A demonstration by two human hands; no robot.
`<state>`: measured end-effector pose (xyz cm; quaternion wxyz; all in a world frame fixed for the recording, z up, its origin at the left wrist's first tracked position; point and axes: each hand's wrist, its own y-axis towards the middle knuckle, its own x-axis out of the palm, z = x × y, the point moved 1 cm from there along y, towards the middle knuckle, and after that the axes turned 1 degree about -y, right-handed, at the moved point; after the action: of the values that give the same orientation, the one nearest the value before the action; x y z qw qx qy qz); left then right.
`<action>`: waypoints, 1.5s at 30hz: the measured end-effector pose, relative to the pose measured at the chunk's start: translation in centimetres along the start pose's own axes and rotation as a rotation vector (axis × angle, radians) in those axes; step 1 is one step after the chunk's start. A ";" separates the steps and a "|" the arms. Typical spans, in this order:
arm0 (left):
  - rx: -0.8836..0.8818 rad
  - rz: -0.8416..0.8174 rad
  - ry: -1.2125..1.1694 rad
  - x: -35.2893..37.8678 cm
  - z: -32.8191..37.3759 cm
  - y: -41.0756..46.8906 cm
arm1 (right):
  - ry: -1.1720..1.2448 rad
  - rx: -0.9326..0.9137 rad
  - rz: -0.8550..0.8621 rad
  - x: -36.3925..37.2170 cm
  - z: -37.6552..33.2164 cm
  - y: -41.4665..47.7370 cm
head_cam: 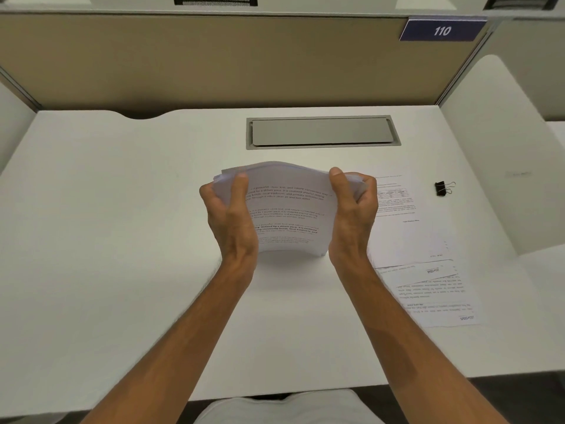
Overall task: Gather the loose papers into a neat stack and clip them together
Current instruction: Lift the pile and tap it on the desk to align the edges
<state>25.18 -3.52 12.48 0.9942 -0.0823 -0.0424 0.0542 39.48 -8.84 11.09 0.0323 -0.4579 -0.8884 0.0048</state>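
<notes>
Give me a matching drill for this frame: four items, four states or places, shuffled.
Items:
1. paper stack
2. binder clip
3. loose sheets
4. cable hatch

States:
A. lying flat on the desk, right of the hands
B. closed, set into the desk near the partition
C. held upright on its lower edge between the left hand and right hand
D. alone on the desk at far right, untouched

Pairs: 1-C, 2-D, 3-A, 4-B
</notes>
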 end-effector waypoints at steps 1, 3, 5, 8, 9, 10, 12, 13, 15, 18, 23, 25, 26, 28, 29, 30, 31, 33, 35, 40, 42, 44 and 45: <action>-0.001 0.002 -0.010 0.1 0.0 -0.1 | -0.004 -0.005 0.001 0.0 0.0 0.0; 0.000 0.002 -0.009 0.3 0.3 0.0 | -0.012 -0.013 0.003 0.0 -0.1 0.0; -0.011 0.008 0.007 0.6 0.6 0.1 | -0.003 -0.023 0.008 0.0 -0.2 -0.1; -0.019 0.042 0.024 0.7 0.7 0.2 | 0.021 -0.032 0.018 0.1 -0.6 -0.4; -0.019 0.056 0.020 0.7 0.8 0.2 | 0.025 -0.032 0.020 0.2 -0.7 -0.5; -0.024 0.069 0.005 0.7 0.7 0.3 | 0.028 -0.032 0.021 0.2 -0.8 -0.5; -0.039 0.085 -0.038 0.5 0.8 0.5 | 0.035 -0.030 0.015 0.2 -0.8 -0.5; -0.037 0.083 -0.041 0.5 0.8 0.5 | 0.037 -0.031 0.010 0.2 -0.8 -0.5; -0.006 0.054 -0.002 0.4 0.7 0.6 | 0.037 -0.040 -0.001 0.1 -0.6 -0.4; 0.023 -0.011 0.052 0.2 0.3 0.6 | 0.016 -0.029 -0.028 0.0 -0.5 -0.3; 0.088 -0.215 0.010 -1.8 -1.2 1.2 | 0.003 -0.058 -0.155 -0.9 -0.4 -0.2; 0.100 -0.285 0.076 -3.1 -2.4 1.6 | -0.057 -0.081 -0.223 -2.0 0.3 0.0; 0.098 -0.306 0.134 -3.6 -3.1 1.8 | -0.116 -0.077 -0.252 -2.5 0.9 0.2; 0.077 -0.338 0.245 -4.3 -4.4 2.2 | -0.261 -0.044 -0.298 -3.5 2.2 0.4; 0.074 -0.356 0.293 -4.5 -5.1 2.4 | -0.327 -0.027 -0.314 -3.8 2.9 0.4; 0.088 -0.372 0.345 -4.7 -5.6 2.6 | -0.391 -0.025 -0.326 -4.1 3.4 0.4; 0.112 -0.383 0.402 -4.9 -6.1 2.7 | -0.463 -0.041 -0.335 -4.4 3.9 0.4; 0.157 -0.364 0.501 -5.3 -6.7 3.0 | -0.616 -0.110 -0.342 -4.8 4.5 0.4; 0.199 -0.310 0.543 -5.6 -6.9 3.1 | -0.695 -0.149 -0.342 -5.2 4.7 0.5; 0.237 -0.295 0.553 -6.5 -6.9 3.4 | -0.621 -0.120 -0.386 -5.9 4.6 0.6; 0.219 -0.364 0.571 -6.6 -7.3 3.2 | -0.624 -0.097 -0.414 -6.1 4.9 0.4; 0.216 -0.385 0.585 -6.5 -7.7 3.1 | -0.620 -0.078 -0.413 -6.2 5.3 0.2; 0.217 -0.375 0.583 -6.5 -7.8 3.0 | -0.613 -0.074 -0.398 -6.1 5.5 0.1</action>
<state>19.20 -2.54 3.83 0.9602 0.0210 0.2344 -0.1505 42.77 -13.66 5.28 -0.2517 -0.2543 -0.9281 0.1033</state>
